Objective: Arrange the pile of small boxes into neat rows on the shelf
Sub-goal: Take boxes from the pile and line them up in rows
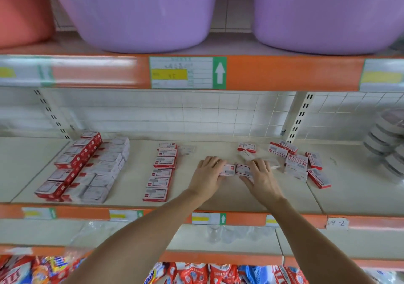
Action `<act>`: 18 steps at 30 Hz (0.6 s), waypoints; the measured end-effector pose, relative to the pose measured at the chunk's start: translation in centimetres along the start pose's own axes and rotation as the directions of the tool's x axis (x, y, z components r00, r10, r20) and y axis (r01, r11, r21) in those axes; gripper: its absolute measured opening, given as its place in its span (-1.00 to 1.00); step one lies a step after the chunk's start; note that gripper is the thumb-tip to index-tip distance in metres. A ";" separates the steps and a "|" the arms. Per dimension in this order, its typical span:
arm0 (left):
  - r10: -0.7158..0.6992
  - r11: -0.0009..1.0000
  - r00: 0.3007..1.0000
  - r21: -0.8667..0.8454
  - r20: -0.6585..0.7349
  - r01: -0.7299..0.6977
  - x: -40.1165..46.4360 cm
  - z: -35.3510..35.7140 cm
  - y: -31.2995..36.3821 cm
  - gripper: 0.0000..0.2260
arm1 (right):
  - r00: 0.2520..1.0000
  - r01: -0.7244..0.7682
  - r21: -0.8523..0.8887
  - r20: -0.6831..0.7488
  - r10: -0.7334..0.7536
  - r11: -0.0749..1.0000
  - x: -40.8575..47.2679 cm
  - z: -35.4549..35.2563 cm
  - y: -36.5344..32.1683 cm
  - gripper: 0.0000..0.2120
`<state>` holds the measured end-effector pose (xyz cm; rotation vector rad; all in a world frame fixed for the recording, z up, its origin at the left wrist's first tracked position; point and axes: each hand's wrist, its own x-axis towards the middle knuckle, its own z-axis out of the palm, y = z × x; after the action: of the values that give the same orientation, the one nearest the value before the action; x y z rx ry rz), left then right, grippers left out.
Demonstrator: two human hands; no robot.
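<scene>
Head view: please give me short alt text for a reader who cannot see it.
Both hands, left hand and right hand, hold small red-and-white boxes together mid-shelf. A neat row of boxes lies to their left, a loose pile to their right; purple basins sit above.

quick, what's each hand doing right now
Left hand: fingers curled on a small box on the shelf.
Right hand: gripping the adjacent box.

Looks like we're in a shop: orange-edged shelves (pixel 284 74) with price tags (pixel 181 73), purple tubs (pixel 140 15) up top, small boxes (pixel 161 170) in rows, snack bags (pixel 192 272) below.
</scene>
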<state>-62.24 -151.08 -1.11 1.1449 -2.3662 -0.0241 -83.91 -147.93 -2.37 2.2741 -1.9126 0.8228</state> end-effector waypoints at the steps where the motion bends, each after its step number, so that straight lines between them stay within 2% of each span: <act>1: -0.018 1.000 1.000 0.000 -0.010 0.018 -0.4 -0.7 -0.9 -0.61 | 1.000 0.006 0.016 -0.002 -0.006 1.000 0.5 0.5 -0.9 -0.54; 9: -0.184 0.982 0.980 -0.041 -0.068 0.182 -5.1 -5.6 -7.4 -0.54 | 1.000 -0.011 0.141 0.009 0.010 0.990 2.9 3.6 -10.0 -0.60; 12: -0.221 0.975 0.972 -0.048 -0.083 0.218 -7.1 -6.6 -9.3 -0.59 | 1.000 -0.003 0.179 0.015 0.001 0.984 3.0 4.7 -12.4 -0.59; 18: -0.258 0.966 0.963 -0.053 -0.077 0.255 -10.0 -8.4 -11.9 -0.63 | 0.996 -0.045 0.158 0.083 0.032 0.986 2.8 6.2 -16.1 -0.58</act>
<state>-44.61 -149.67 -0.87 1.3966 -2.1207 -0.1134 -66.49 -149.05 -1.87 2.4024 -1.9986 0.9355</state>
